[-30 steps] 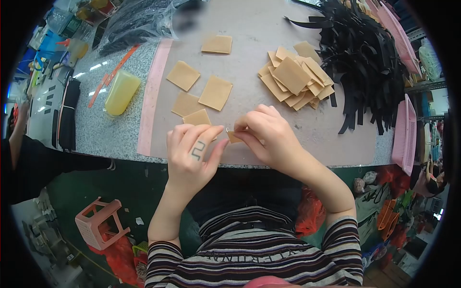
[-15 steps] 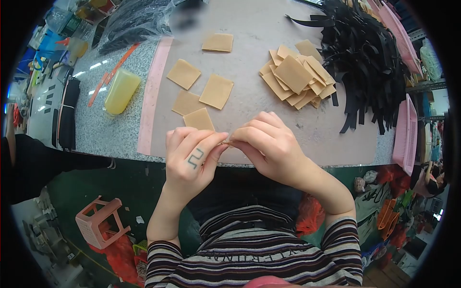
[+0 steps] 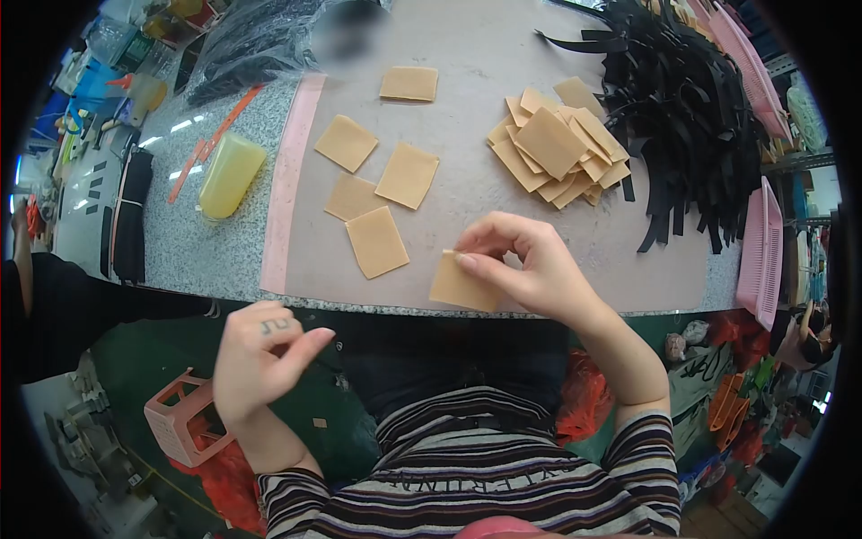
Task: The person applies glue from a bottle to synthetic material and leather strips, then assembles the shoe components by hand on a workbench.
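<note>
My right hand (image 3: 525, 265) pinches the upper edge of a tan square piece (image 3: 460, 287) between thumb and fingers, at the near edge of the table. The piece's lower face shows below the fingertips. Out past the table's front edge, my left hand (image 3: 260, 355) holds nothing, its fingers curled and the thumb standing apart from them. A small tan scrap (image 3: 320, 423) shows below it, against the green floor. Several matching squares lie left of my right hand, the nearest square (image 3: 377, 242) overlapping another. A heaped pile of tan squares (image 3: 557, 148) lies farther back on the right.
Black straps (image 3: 682, 117) are heaped at the right beside a pink basket (image 3: 761, 256). A yellow translucent block (image 3: 232, 175) and an orange strip (image 3: 215, 139) lie on the speckled tabletop at left. A pink stool (image 3: 190, 418) stands on the floor.
My hands, together at the table edge before, are now apart. My left hand has moved left and down, off the table; the tan square now shows in my right hand.
</note>
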`<action>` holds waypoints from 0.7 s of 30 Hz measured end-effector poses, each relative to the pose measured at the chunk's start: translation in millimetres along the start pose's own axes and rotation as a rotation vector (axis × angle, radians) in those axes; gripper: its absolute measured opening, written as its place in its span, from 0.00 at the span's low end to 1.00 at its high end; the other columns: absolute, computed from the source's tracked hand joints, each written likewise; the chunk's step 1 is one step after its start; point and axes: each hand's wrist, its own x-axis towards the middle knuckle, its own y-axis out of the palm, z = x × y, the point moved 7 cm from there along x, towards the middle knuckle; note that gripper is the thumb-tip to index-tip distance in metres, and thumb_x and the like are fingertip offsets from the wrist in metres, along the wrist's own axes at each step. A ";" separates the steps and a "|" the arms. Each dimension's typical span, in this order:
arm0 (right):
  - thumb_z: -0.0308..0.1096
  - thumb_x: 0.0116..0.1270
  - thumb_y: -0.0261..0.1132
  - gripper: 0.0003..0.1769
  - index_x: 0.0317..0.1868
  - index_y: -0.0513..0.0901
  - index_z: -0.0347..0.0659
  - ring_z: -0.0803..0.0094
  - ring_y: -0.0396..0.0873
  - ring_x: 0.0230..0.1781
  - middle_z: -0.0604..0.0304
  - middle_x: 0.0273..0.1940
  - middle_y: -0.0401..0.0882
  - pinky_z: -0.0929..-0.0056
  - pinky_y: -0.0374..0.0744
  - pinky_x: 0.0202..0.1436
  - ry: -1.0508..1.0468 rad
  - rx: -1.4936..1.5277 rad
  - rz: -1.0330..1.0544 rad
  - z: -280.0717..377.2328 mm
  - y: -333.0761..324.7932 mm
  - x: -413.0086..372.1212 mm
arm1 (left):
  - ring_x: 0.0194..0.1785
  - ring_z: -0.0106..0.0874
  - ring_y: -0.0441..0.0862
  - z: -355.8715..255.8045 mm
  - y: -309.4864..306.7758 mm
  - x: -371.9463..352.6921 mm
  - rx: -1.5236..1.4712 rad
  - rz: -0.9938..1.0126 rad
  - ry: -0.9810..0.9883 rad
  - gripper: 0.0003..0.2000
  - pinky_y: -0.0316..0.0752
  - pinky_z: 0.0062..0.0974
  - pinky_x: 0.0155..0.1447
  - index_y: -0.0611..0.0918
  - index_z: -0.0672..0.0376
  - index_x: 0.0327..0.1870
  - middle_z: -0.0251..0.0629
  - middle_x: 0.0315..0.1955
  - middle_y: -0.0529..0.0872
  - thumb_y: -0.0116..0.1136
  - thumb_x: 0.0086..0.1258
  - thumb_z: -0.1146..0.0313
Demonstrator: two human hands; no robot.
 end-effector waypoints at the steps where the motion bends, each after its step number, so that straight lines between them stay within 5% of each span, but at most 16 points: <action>1: 0.29 0.66 0.67 0.10 0.45 0.82 0.35 0.76 0.84 0.33 0.57 0.32 0.87 0.75 0.80 0.41 -0.006 -0.011 -0.030 -4.9 1.2 1.4 | 0.23 0.30 0.76 5.5 -5.0 -1.0 0.026 0.020 -0.109 0.04 0.70 0.27 0.34 0.84 0.65 0.28 0.38 0.20 0.82 0.68 0.57 0.75; 2: 0.29 0.66 0.67 0.10 0.46 0.81 0.35 0.75 0.84 0.32 0.57 0.32 0.87 0.75 0.80 0.40 -0.013 -0.024 -0.058 -8.2 3.7 4.5 | 0.26 0.32 0.79 7.2 -18.0 7.9 0.002 -0.141 -0.145 0.06 0.72 0.29 0.36 0.86 0.65 0.35 0.40 0.24 0.84 0.67 0.59 0.74; 3: 0.28 0.66 0.67 0.10 0.46 0.81 0.34 0.74 0.84 0.31 0.57 0.31 0.86 0.75 0.80 0.39 -0.029 -0.042 -0.086 -7.2 5.4 8.4 | 0.36 0.36 0.81 17.4 -34.7 19.3 0.140 -0.351 -0.025 0.13 0.73 0.30 0.42 0.85 0.64 0.47 0.44 0.36 0.86 0.65 0.61 0.73; 4: 0.27 0.63 0.68 0.11 0.45 0.81 0.35 0.66 0.83 0.34 0.56 0.33 0.84 0.70 0.79 0.43 0.001 -0.184 -0.103 0.6 7.2 10.8 | 0.50 0.39 0.81 33.7 -51.4 30.6 0.239 -0.496 -0.120 0.18 0.74 0.31 0.53 0.81 0.62 0.56 0.46 0.48 0.85 0.63 0.65 0.69; 6: 0.26 0.61 0.69 0.11 0.44 0.81 0.37 0.60 0.80 0.36 0.56 0.34 0.81 0.66 0.78 0.47 -0.353 -0.533 -0.305 16.7 2.0 7.7 | 0.59 0.40 0.79 65.0 -70.7 60.3 0.555 -0.716 0.011 0.19 0.72 0.34 0.61 0.80 0.61 0.59 0.46 0.54 0.84 0.60 0.70 0.63; 7: 0.26 0.60 0.70 0.12 0.44 0.82 0.37 0.57 0.78 0.38 0.56 0.35 0.80 0.64 0.77 0.49 -0.530 -0.711 -0.412 26.0 1.3 2.0 | 0.61 0.40 0.78 83.9 -74.1 70.1 0.616 -0.672 -0.080 0.20 0.72 0.34 0.62 0.80 0.61 0.59 0.47 0.56 0.83 0.60 0.71 0.61; 9: 0.26 0.58 0.71 0.12 0.43 0.82 0.39 0.55 0.76 0.39 0.56 0.36 0.77 0.62 0.74 0.49 -0.495 -0.650 -0.423 26.6 -13.1 -13.0 | 0.64 0.39 0.78 110.1 -74.6 85.5 0.726 -0.568 -0.265 0.22 0.72 0.36 0.63 0.78 0.61 0.61 0.49 0.59 0.80 0.59 0.72 0.56; 13: 0.26 0.57 0.71 0.13 0.43 0.82 0.40 0.58 0.75 0.38 0.57 0.36 0.76 0.63 0.72 0.45 -0.430 -0.728 -0.283 12.6 -22.3 -60.8 | 0.60 0.40 0.80 97.4 -65.5 86.4 0.321 -0.075 -0.511 0.27 0.76 0.35 0.59 0.76 0.62 0.64 0.53 0.60 0.79 0.64 0.68 0.55; 15: 0.29 0.56 0.72 0.14 0.44 0.83 0.41 0.62 0.75 0.37 0.60 0.35 0.75 0.65 0.71 0.42 -0.492 -0.811 -0.236 8.7 -11.0 -75.1 | 0.58 0.39 0.82 95.1 -61.2 86.1 0.336 -0.061 -0.635 0.30 0.77 0.34 0.57 0.75 0.65 0.63 0.51 0.58 0.81 0.68 0.65 0.56; 18: 0.34 0.55 0.74 0.19 0.48 0.84 0.42 0.66 0.73 0.34 0.63 0.34 0.73 0.66 0.70 0.42 -0.561 -0.911 -0.209 4.3 9.2 -80.4 | 0.56 0.37 0.83 94.1 -54.0 66.5 -0.377 -0.546 -0.286 0.31 0.77 0.34 0.58 0.75 0.68 0.62 0.46 0.55 0.83 0.72 0.61 0.60; 20: 0.37 0.57 0.73 0.20 0.49 0.84 0.41 0.67 0.72 0.33 0.64 0.31 0.71 0.68 0.70 0.41 -0.580 -0.974 -0.211 4.4 18.5 -75.7 | 0.57 0.35 0.82 45.7 -19.8 57.9 -0.776 -0.461 -0.093 0.31 0.77 0.35 0.60 0.74 0.67 0.60 0.44 0.56 0.81 0.75 0.58 0.64; 21: 0.38 0.58 0.72 0.20 0.50 0.84 0.40 0.68 0.72 0.33 0.64 0.30 0.70 0.68 0.70 0.41 -0.593 -1.007 -0.211 5.1 22.1 -72.8 | 0.57 0.35 0.82 12.0 -3.0 64.7 -0.729 -0.371 0.009 0.31 0.77 0.35 0.60 0.74 0.65 0.59 0.45 0.56 0.81 0.76 0.57 0.65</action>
